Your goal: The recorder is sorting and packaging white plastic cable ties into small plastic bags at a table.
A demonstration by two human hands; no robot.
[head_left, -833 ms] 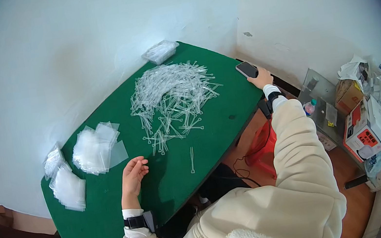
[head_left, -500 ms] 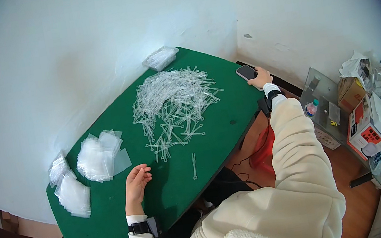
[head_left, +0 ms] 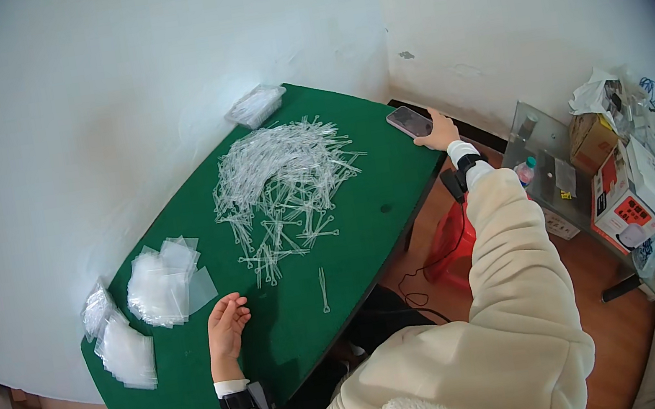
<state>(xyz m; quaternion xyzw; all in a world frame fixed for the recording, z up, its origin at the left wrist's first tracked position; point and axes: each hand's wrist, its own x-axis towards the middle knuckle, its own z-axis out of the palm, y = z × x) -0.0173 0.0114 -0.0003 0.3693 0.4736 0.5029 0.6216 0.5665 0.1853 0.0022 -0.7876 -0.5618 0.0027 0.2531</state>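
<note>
At the far right corner of the green table (head_left: 283, 363), my right hand (head_left: 440, 130) is closed on the near right edge of a dark-screened smartphone (head_left: 409, 121). My left hand (head_left: 229, 325) hovers at or just above the cloth, its fingers curled together and nothing visible in them. Beyond it lies a large heap of thin clear plastic pieces (head_left: 280, 173), several with a small ring at one end. One two-pronged clear piece (head_left: 324, 291) lies alone nearer me. Left of my left hand are fanned stacks of clear plastic bags (head_left: 158, 289) and more bags (head_left: 127, 353).
A clear tub (head_left: 256, 107) of plastic pieces stands at the table's back edge against the wall. To the right, a side table (head_left: 545, 159) bears a bottle (head_left: 526, 171) and boxes (head_left: 633, 197). A red stool (head_left: 452, 258) is below, with a cable beside it.
The view has turned slightly to the right, so the table appears further left. My right hand stays at the phone, and more of the phone shows. My left hand keeps its curled pose.
</note>
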